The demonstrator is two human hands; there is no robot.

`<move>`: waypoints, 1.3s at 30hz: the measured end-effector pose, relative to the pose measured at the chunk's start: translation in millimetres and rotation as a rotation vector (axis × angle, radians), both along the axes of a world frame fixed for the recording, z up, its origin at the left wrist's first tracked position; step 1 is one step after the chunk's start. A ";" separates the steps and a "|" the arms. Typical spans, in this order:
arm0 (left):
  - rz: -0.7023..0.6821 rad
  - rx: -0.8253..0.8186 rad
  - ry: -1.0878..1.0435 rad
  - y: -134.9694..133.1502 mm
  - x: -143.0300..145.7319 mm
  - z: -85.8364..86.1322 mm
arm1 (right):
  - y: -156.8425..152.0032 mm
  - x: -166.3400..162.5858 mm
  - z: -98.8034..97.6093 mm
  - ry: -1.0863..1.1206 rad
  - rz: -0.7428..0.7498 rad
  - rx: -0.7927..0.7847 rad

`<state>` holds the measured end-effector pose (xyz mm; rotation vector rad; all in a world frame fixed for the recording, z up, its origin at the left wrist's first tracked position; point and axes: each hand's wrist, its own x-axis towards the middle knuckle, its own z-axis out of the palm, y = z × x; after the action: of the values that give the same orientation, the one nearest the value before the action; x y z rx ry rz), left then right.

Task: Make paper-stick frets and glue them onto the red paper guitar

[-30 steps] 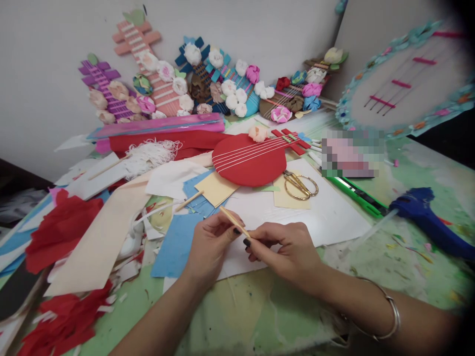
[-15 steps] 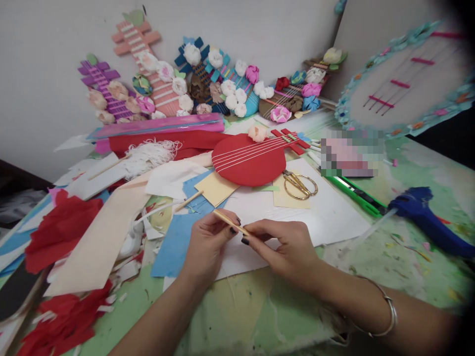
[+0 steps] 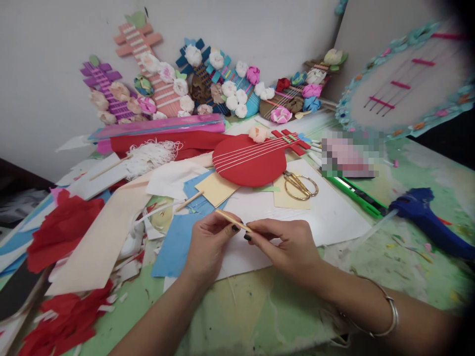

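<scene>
The left hand [image 3: 208,244] has its grip pinched round a slim, pale yellow stick [image 3: 227,217], and the right hand [image 3: 287,247] has its grip closed on the lower end with thumb and fingertips. The stick slants between them above a smooth white sheet [image 3: 334,222]; whether it is wood or rolled paper I cannot tell. A matte blue sheet [image 3: 170,249] lies just beside the left hand.

Beyond the hands rests a rounded red lute [image 3: 250,165] with fine white strings and a crinkled peach flower [image 3: 257,133]. Gold scissors [image 3: 301,188] with looped handles lie near it, partly over a square yellow card [image 3: 287,201]. Tangled white thread [image 3: 152,154] and crumpled red paper [image 3: 67,230] sit to the left. A blue plastic glue gun [image 3: 432,217] lies on the paint-stained green counter [image 3: 230,321].
</scene>
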<state>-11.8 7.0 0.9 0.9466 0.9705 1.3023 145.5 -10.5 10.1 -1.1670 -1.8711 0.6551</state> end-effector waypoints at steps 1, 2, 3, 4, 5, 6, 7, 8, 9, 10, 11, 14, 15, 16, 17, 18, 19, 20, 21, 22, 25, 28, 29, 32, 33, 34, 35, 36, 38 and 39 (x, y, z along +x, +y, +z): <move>0.011 -0.006 0.000 0.3 -0.4 -0.6 | 0.6 -0.2 -0.5 -0.026 -0.013 0.008; 0.022 -0.012 0.002 0.5 -0.9 -1.3 | 1.2 -0.4 -1.1 -0.056 -0.023 0.021; 0.029 -0.016 0.005 0.6 -1.3 -2.0 | 1.6 -0.6 -1.8 -0.085 -0.027 0.038; 0.028 -0.022 0.010 0.7 -1.6 -2.6 | 1.9 -0.8 -2.5 -0.111 -0.025 0.055; 0.026 -0.027 0.012 0.6 -1.7 -3.1 | 2.0 -1.0 -3.1 -0.132 -0.020 0.072; 0.024 -0.031 0.012 0.5 -1.6 -3.2 | 1.9 -1.2 -3.7 -0.150 -0.015 0.091; 0.022 -0.034 0.010 0.3 -1.3 -3.2 | 1.7 -1.3 -4.3 -0.165 -0.013 0.109; 0.021 -0.038 0.005 0.1 -1.0 -2.9 | 1.4 -1.5 -4.8 -0.174 -0.016 0.127; 0.022 -0.043 -0.003 -0.1 -0.6 -2.4 | 1.1 -1.7 -5.2 -0.177 -0.024 0.145; 0.026 -0.047 -0.014 -0.2 -0.4 -1.9 | 0.8 -1.8 -5.5 -0.177 -0.036 0.161; 0.031 -0.051 -0.027 -0.2 -0.3 -1.5 | 0.5 -1.9 -5.6 -0.171 -0.053 0.176; 0.044 -0.065 -0.070 0.6 -1.3 -1.1 | 0.0 -2.2 -4.8 -0.139 -0.102 0.230; 0.050 -0.066 -0.082 1.0 -1.9 -1.3 | -0.2 -2.2 -4.3 -0.136 -0.107 0.248; 0.055 -0.065 -0.092 1.4 -2.4 -1.5 | -0.4 -2.2 -3.7 -0.137 -0.106 0.262; 0.059 -0.063 -0.099 1.7 -2.7 -1.7 | -0.7 -2.0 -3.2 -0.144 -0.098 0.273; 0.060 -0.062 -0.102 1.9 -2.7 -1.7 | -1.0 -1.9 -2.9 -0.153 -0.088 0.281; 0.059 -0.060 -0.101 2.0 -2.5 -1.6 | -1.2 -1.7 -2.9 -0.164 -0.078 0.289; 0.056 -0.060 -0.096 1.8 -1.9 -1.2 | -1.3 -1.5 -3.3 -0.172 -0.070 0.302; 0.052 -0.060 -0.085 1.3 -1.1 -0.7 | -1.4 -1.5 -4.1 -0.182 -0.065 0.317; 0.046 -0.059 -0.063 0.6 -0.1 0.1 | -1.4 -1.5 -5.3 -0.193 -0.062 0.332; -0.010 -0.052 0.057 -2.6 2.8 2.4 | -1.2 -2.3 -9.9 -0.212 -0.080 0.366; -0.063 -0.041 0.119 -5.4 3.0 2.5 | -1.1 -2.4 -9.6 -0.192 -0.074 0.362; -0.076 -0.036 0.108 -5.9 2.3 2.0 | -0.9 -1.8 -7.5 -0.169 -0.050 0.340; -0.138 -0.026 0.057 -5.7 -0.5 0.7 | 1.7 1.5 2.4 0.003 0.024 0.172; -0.163 -0.022 0.042 -5.5 -1.2 0.7 | 3.6 2.9 5.2 0.098 0.020 0.091; -0.189 -0.018 0.030 -5.5 -1.5 1.0 | 6.0 4.2 7.1 0.201 0.013 0.005; -0.213 -0.018 0.019 -5.6 -1.4 1.4 | 8.7 5.2 7.6 0.305 0.018 -0.087; -0.237 -0.022 0.009 -6.0 -1.0 1.8 | 11.5 5.8 6.8 0.405 0.040 -0.180; -0.290 -0.046 -0.010 -7.7 1.0 2.3 | 16.3 5.4 2.2 0.577 0.149 -0.373; -0.314 -0.065 -0.016 -8.8 2.2 2.3 | 18.0 4.5 -0.8 0.653 0.214 -0.468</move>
<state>-9.6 -1.8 3.2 0.9922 0.8089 1.0070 150.0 7.5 9.3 -0.8723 -1.3166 1.4558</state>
